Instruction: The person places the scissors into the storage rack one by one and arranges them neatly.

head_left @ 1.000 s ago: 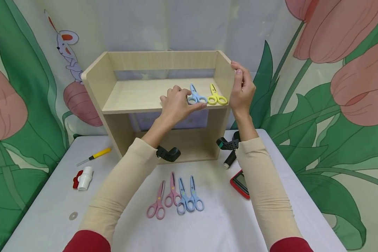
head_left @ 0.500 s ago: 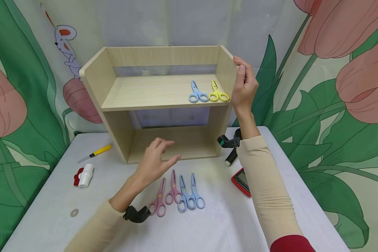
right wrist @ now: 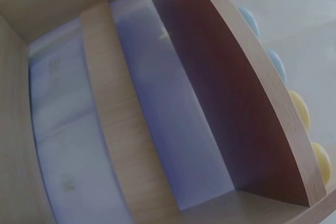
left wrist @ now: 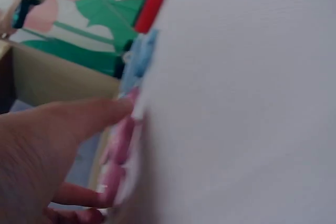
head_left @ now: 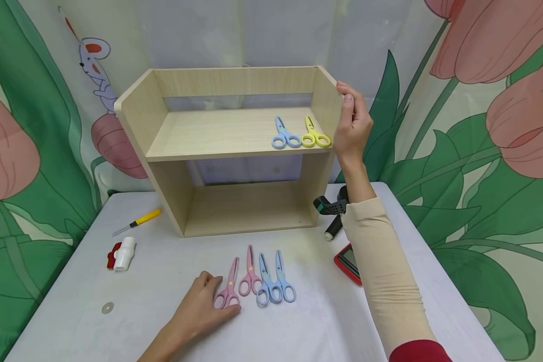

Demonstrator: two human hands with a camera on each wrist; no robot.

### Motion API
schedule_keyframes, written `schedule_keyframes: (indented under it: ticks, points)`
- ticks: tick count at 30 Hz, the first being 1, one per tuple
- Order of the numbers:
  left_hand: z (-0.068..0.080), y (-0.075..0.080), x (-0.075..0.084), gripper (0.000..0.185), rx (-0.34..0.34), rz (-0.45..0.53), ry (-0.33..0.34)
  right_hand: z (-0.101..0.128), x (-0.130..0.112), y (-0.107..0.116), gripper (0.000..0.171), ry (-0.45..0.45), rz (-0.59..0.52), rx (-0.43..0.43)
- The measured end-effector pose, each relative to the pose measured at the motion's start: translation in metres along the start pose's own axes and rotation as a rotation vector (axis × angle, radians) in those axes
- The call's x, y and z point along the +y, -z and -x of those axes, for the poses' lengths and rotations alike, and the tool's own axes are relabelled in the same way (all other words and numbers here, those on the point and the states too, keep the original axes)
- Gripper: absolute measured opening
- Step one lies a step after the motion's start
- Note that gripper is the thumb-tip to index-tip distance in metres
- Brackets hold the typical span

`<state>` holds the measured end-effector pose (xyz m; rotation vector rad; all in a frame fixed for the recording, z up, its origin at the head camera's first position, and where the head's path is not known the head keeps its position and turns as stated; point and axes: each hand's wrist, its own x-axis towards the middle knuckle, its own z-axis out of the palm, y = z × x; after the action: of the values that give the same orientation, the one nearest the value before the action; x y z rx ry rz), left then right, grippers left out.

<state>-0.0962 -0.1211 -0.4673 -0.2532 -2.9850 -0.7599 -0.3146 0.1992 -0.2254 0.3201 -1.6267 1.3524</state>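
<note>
My left hand (head_left: 206, 301) lies low on the white table (head_left: 163, 281), its thumb and fingers touching the handle of the leftmost pink scissors (head_left: 229, 290); the blurred left wrist view shows those pink scissors (left wrist: 118, 150) at the fingertips. A second pink pair (head_left: 250, 274) and two blue pairs (head_left: 273, 281) lie just right of it. My right hand (head_left: 352, 118) grips the top front corner of the wooden shelf's (head_left: 235, 136) right side panel. Blue scissors (head_left: 282, 134) and yellow scissors (head_left: 315, 136) rest on the upper board.
At the table's left lie a yellow-handled screwdriver (head_left: 138, 221), a white and red valve (head_left: 121, 254) and a small washer (head_left: 107, 308). A red device (head_left: 348, 262) and a black cylinder (head_left: 332, 229) sit right of the shelf. Flower-printed cloth hangs behind.
My left hand left the blue scissors on the shelf, came down toward me and now touches the pink scissors on the table. The right hand stayed on the shelf's side.
</note>
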Motion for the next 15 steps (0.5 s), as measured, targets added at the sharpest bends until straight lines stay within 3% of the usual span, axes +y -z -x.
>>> schedule_keyframes:
  ticks: [3, 7, 15]
  points:
    - [0.007, -0.009, -0.002, 0.067, 0.031, -0.003, -0.029, -0.001, 0.000, 0.000, 0.029, -0.007, 0.002, -0.004]
    - [0.010, -0.010, -0.002, 0.057, 0.078, 0.001, -0.055, 0.000, -0.002, 0.000, 0.029, -0.015, 0.013, -0.009]
    - [0.013, -0.007, -0.004, 0.049, 0.082, 0.052, -0.021, 0.005, -0.015, 0.000, 0.031, 0.012, 0.025, 0.000]
